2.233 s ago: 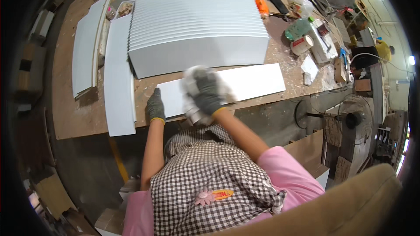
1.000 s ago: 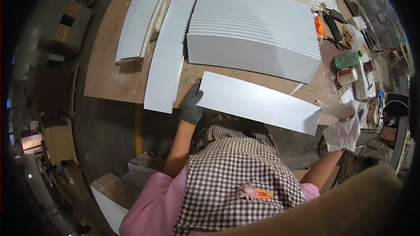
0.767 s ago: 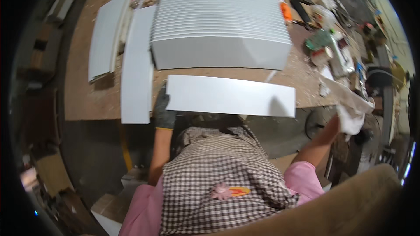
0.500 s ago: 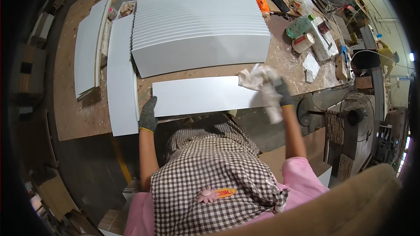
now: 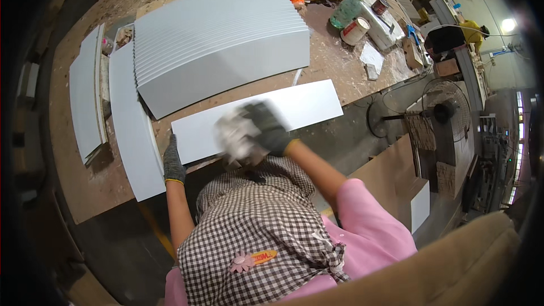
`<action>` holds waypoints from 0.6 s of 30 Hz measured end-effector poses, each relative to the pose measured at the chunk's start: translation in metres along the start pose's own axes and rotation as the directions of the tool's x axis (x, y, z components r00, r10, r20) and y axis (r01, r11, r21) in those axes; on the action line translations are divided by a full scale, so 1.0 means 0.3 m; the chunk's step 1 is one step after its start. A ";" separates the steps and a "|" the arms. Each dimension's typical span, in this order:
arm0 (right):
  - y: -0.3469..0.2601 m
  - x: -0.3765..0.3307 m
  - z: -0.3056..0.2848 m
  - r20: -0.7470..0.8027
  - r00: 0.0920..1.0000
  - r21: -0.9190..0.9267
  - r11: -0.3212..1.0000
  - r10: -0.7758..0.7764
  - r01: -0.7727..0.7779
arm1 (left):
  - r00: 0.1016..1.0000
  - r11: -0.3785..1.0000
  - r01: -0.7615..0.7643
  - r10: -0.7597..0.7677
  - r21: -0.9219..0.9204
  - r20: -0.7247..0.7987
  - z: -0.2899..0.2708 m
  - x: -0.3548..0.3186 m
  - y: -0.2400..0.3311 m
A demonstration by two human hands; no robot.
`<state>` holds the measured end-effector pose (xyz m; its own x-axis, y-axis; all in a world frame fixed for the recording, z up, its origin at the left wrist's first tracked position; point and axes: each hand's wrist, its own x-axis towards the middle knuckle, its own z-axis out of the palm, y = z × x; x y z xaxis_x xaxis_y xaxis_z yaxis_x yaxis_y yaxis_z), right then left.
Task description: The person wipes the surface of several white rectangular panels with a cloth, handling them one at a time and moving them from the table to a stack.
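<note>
Right fingers (image 5: 259,118) clutch cloth (image 5: 233,137) over white board (image 5: 311,101); left fingers (image 5: 172,148) touch end, grip unclear

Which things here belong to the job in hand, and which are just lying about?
In the job: white board, left hand at its end; cloth in right hand; probably the stack of boards.

Apparently just lying about: green bottle; tub; paper.
</note>
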<state>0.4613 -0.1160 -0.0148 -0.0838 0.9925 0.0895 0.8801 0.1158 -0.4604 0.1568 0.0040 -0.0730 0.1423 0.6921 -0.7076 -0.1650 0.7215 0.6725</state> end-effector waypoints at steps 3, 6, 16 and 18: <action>0.462 -0.256 -0.154 -0.307 0.846 0.138 0.900 0.435 -0.413 | 0.995 0.996 0.062 -0.056 0.072 -0.080 -0.003 0.008 -0.008; 0.564 -0.302 -0.125 -0.450 0.659 -0.375 0.542 0.603 -0.752 | 0.994 0.994 -0.072 0.078 0.086 -0.073 -0.104 0.089 -0.080; -0.002 -0.031 0.036 0.014 0.959 0.061 0.958 -0.283 0.282 | 0.987 0.988 -0.112 0.124 0.109 -0.106 -0.045 0.079 -0.017; 0.109 -0.181 -0.068 -0.129 0.920 0.245 0.911 0.370 -0.332 | 0.975 0.973 -0.221 0.221 0.062 0.006 -0.053 0.065 -0.042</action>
<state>0.5043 -0.1669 -0.0166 0.3085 0.9509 0.0260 0.7149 -0.2138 -0.6658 0.1461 0.0079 -0.0988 0.1082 0.8347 -0.5400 -0.1312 0.5504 0.8245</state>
